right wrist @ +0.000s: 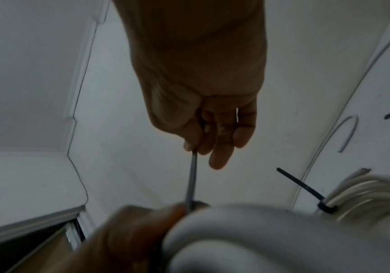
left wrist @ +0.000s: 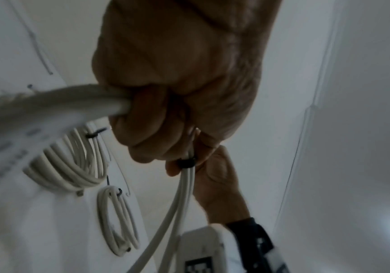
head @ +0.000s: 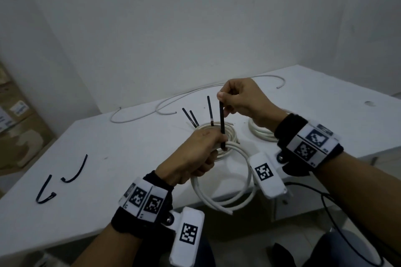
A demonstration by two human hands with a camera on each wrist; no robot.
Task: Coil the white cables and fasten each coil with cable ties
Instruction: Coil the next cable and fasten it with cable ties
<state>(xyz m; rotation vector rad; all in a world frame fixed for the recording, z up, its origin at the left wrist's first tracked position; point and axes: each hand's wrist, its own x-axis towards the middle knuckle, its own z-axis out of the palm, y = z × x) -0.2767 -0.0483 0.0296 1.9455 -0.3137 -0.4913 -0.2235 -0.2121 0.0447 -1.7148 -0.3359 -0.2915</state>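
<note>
Left hand [head: 193, 156], centre of the head view: fingers [left wrist: 147, 129] curled tight round the white cable coil [head: 225, 191], gripping the bundle at its top. Coil hangs from that fist over the near edge of the desk [head: 108, 147], w/ one cut end poking out at the bottom. A black cable tie [head: 221, 125] is wrapped round the bundle right at the fist; its head [left wrist: 186, 163] sits against the strands just below the knuckles in the left wrist view.

Right hand [head: 245, 99], just above and right of centre: thumb and forefinger pinch the tie's free tail near its upper end, strap running straight down to the left fist. Other fingers [right wrist: 222, 157] loosely bent, not touching the strap.

Behind the hands, two more coils lie on the desk: one [head: 219, 128] w/ black tie tails sticking up, another [head: 260, 130] partly hidden by the right wrist. Loose white cable [head: 195, 95] snakes across the far side. Two spare black ties [head: 63, 180] lie at lower left of the desk. Cardboard box [head: 15, 119] at the left edge.
</note>
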